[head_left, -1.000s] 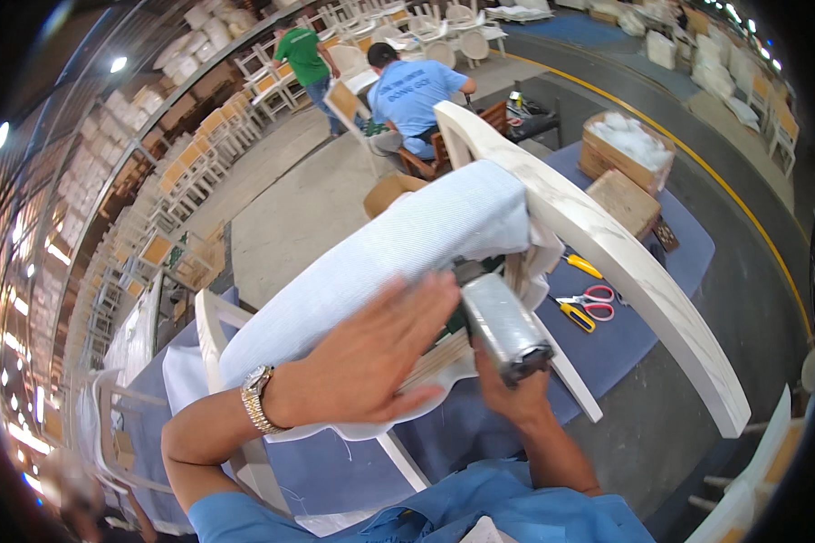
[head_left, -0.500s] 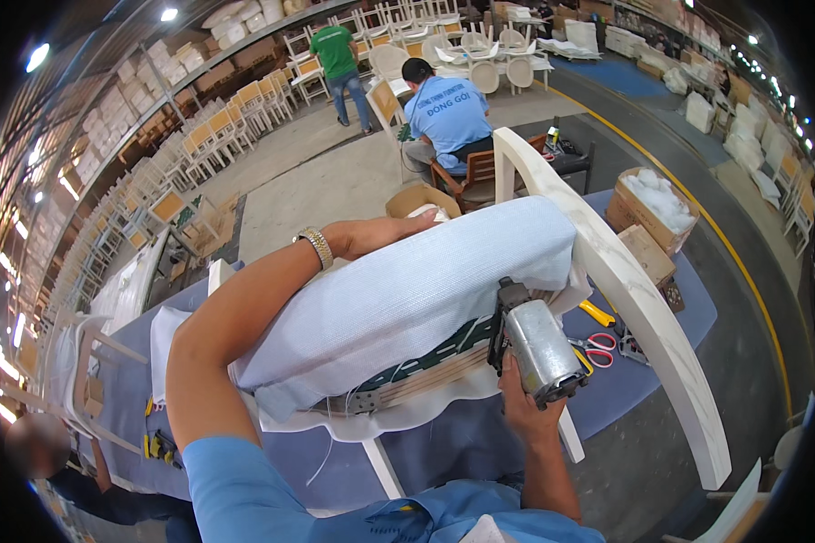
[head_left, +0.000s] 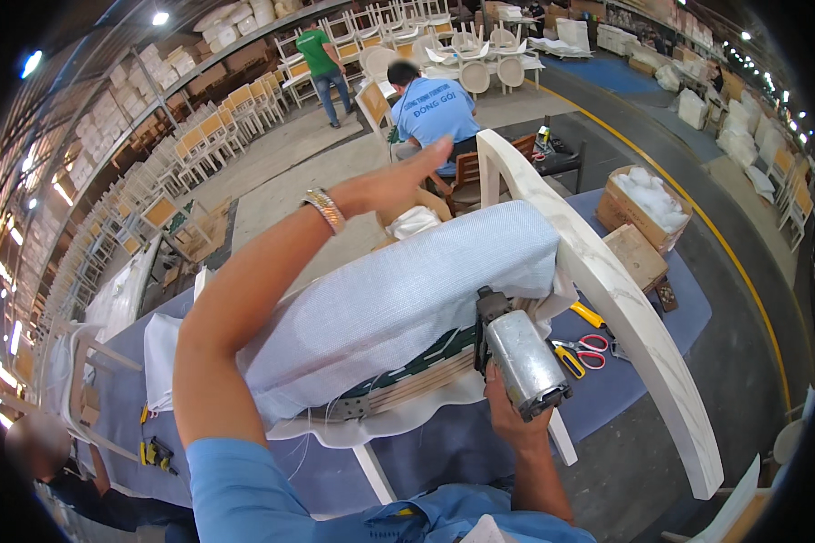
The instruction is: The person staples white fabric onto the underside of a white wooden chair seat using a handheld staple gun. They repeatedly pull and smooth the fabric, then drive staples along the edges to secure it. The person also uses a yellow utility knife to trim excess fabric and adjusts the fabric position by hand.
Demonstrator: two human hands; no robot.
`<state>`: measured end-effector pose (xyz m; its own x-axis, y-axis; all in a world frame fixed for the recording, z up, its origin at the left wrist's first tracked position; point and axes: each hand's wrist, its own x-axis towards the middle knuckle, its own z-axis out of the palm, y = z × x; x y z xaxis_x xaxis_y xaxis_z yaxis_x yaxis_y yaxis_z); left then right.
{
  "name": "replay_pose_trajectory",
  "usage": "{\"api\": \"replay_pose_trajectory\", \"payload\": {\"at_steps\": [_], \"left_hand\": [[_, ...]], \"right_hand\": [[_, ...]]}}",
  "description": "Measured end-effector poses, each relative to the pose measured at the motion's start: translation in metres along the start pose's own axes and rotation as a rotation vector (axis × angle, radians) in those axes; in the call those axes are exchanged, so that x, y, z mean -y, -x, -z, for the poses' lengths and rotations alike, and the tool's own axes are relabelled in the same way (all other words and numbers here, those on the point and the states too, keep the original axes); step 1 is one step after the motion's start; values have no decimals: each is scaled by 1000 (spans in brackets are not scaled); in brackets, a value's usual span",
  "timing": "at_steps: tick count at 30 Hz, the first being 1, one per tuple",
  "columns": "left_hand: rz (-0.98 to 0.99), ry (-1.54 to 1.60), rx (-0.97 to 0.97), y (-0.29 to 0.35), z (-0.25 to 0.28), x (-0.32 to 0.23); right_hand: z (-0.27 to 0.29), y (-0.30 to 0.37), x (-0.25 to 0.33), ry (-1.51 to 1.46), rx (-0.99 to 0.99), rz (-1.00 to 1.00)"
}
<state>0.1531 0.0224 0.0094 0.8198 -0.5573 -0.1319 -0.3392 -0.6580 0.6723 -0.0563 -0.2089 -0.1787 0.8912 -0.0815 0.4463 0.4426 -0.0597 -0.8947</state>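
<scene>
I've got left hand (head_left: 398, 185) extended flat, raised by pale cushion (head_left: 407, 281); right hand (head_left: 514, 423) wrapped round silver tool (head_left: 523, 362); scissors (head_left: 580, 350) toward surface's (head_left: 684, 303) right edge.

Silver, black-ended handheld tool (head_left: 521, 357) is tilting beside lower right edge of padded chair section (head_left: 417, 281), black head pointing up-left. Pale ribbed fabric is covering padding, rising toward right. Dark green webbing (head_left: 439, 348) and wooden strips (head_left: 430, 389) are showing below its edge, loose threads hanging at left. White, grey-veined chair frame (head_left: 607, 262) is curving along right side.
</scene>
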Motion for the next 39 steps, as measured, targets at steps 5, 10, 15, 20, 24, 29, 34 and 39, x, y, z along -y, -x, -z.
{"api": "replay_pose_trajectory", "payload": {"at_steps": [5, 10, 15, 20, 24, 29, 34, 39], "left_hand": [[280, 178, 103, 38, -6, 55], [248, 407, 192, 54, -35, 68], [383, 379, 124, 58, -36, 29], [-145, -187, -20, 80, -42, 2], [-95, -512, -48, 95, -58, -35], [-65, -699, -159, 114, -75, -52], [-199, -854, -214, 119, -83, -43], [-216, -867, -217, 119, -86, -42]], "right_hand": [[-1, 4, -2, -41, 0, -5], [-5, 5, -4, 41, -15, 60], [-1, 6, -11, 152, 5, 67], [-8, 7, -1, 103, -1, 62], [-6, 7, -6, 148, 15, 75], [-4, 6, 1, 175, 40, 127], [-9, 11, 21, 179, 82, 193], [-15, 13, 30, 158, 159, 304]]}}
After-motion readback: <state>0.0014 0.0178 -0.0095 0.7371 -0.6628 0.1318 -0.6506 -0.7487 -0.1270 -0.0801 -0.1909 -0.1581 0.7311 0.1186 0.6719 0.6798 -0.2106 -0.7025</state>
